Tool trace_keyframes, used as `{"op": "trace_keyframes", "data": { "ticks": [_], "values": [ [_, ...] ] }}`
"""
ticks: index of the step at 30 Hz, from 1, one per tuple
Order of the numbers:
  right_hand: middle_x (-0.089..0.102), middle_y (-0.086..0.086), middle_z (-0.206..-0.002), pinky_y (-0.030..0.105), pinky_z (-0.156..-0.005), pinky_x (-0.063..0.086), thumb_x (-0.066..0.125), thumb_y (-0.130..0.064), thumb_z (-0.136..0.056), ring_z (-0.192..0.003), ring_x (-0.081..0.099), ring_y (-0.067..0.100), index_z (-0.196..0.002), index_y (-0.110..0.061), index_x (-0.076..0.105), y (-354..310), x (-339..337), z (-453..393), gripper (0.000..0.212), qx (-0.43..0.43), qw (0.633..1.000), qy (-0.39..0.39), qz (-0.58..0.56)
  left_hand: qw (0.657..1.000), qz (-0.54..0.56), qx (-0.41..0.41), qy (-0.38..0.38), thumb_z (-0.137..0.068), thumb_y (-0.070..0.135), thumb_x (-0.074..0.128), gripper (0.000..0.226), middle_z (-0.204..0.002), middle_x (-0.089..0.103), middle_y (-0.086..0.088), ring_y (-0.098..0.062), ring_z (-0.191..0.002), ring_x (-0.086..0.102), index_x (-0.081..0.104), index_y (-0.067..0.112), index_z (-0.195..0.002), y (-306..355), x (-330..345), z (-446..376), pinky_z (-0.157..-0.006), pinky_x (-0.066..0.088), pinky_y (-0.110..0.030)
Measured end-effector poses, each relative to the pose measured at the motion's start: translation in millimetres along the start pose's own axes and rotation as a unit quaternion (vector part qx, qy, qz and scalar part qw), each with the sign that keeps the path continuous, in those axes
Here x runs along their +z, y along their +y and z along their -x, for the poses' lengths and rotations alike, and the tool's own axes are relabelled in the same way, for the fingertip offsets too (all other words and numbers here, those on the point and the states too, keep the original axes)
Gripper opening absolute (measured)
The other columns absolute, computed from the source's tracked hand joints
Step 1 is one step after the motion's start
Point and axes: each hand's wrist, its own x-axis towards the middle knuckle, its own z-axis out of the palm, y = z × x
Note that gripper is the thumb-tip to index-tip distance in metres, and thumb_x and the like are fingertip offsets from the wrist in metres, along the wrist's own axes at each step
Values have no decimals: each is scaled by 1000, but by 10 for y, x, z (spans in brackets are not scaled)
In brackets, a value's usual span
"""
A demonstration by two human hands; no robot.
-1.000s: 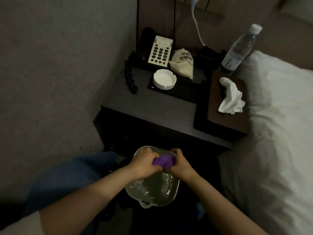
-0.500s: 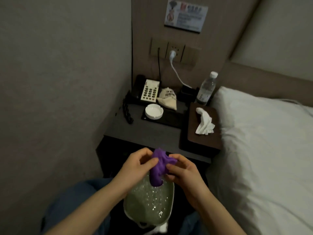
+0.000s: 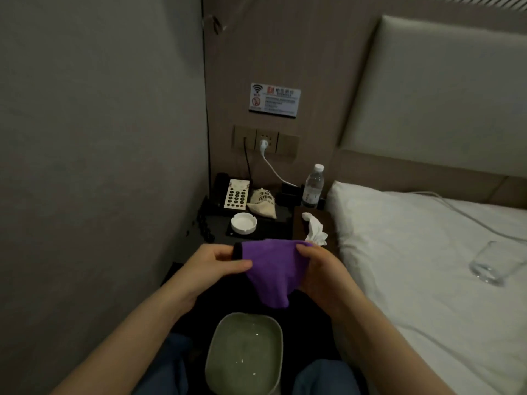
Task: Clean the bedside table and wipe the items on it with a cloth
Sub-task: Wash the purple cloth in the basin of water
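Observation:
A purple cloth [image 3: 271, 269] hangs spread between my hands, above a pale green basin [image 3: 245, 357] of water. My left hand [image 3: 214, 263] pinches its left edge and my right hand [image 3: 319, 269] grips its right edge. Behind the cloth stands the dark bedside table [image 3: 196, 238]. On it are a telephone [image 3: 235, 193], a white ashtray [image 3: 243, 222], a small cloth pouch [image 3: 262, 206], a water bottle [image 3: 313, 186], a string of dark beads [image 3: 204, 223] and a brown tissue box [image 3: 302, 223] with a tissue sticking out.
A wall runs close along the left. The bed with its white pillow [image 3: 399, 223] lies to the right, with a clear glass [image 3: 493, 263] lying on the sheet. A white charger cable [image 3: 273, 169] runs from the wall socket down to the table.
The cloth was bunched and squeezed over the basin; now my hands have lifted it and spread it out. The view has tilted upward.

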Motion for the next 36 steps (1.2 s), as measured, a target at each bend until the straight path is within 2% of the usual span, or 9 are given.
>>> {"op": "trace_keyframes", "data": {
  "ticks": [5,10,15,19,21,23,26,31,36],
  "values": [
    [72,6,-94,42,-81,50,52,-20,-94,-85,68,23,-112,-15,56,80,54,69,20,87,993,43,71,995,78,57,30,-88,5,61,16,-97,74,-8,-15,-87,69,72,12,-97,214,129,12,-74,54,-20],
    [68,10,-113,40,-83,45,49,-47,-93,-103,63,26,-119,-14,59,153,116,161,42,143,986,74,44,964,-141,194,115,-92,9,58,12,-99,70,-8,-17,-94,64,65,8,-102,335,326,-5,-88,48,-36],
    [70,23,-102,47,-78,56,53,-60,-83,-87,71,37,-107,0,71,141,151,270,67,150,970,-15,-193,979,-151,116,-78,-87,44,61,29,-90,73,-2,-5,-78,65,72,18,-95,332,531,145,-69,51,-19],
    [73,20,-100,44,-64,60,69,-34,-72,-82,73,37,-104,-3,72,57,111,308,45,76,975,34,-208,979,19,69,188,-87,46,60,20,-94,71,8,-6,-87,64,69,29,-91,170,351,222,-71,47,-16],
    [73,17,-105,43,-65,59,70,-29,-69,-86,72,35,-109,-7,70,9,117,288,45,69,977,52,-196,978,124,-73,153,-80,61,57,43,-109,69,1,-15,-102,60,67,27,-103,86,284,239,-94,42,-33],
    [73,14,-107,43,-66,59,73,-28,-66,-87,72,33,-117,-12,65,-56,154,273,54,48,980,44,-187,949,244,-201,2,-67,77,53,78,-119,67,-13,-31,-118,54,69,15,-112,48,319,254,-108,29,-47],
    [74,14,-102,42,-60,58,81,-24,-54,-82,73,33,-104,-10,72,-202,229,342,53,21,984,19,-176,893,379,-199,-140,-72,81,45,82,-133,57,-17,-36,-128,49,69,19,-120,198,480,233,-110,29,-48],
    [67,3,-112,34,-78,51,64,-13,-85,-99,62,22,-102,-25,69,-371,69,414,22,-64,972,178,135,884,451,-125,-6,-95,42,47,46,-97,73,-19,-31,-91,70,60,7,-122,538,955,46,-78,48,-44],
    [70,5,-102,27,-67,49,60,-1,-86,-96,63,21,-102,-18,69,-546,-547,582,25,-89,960,221,145,873,472,-114,48,-98,37,46,37,-89,62,-7,-22,-76,60,51,8,-118,515,1489,-38,-64,47,-37]
  ]
}}
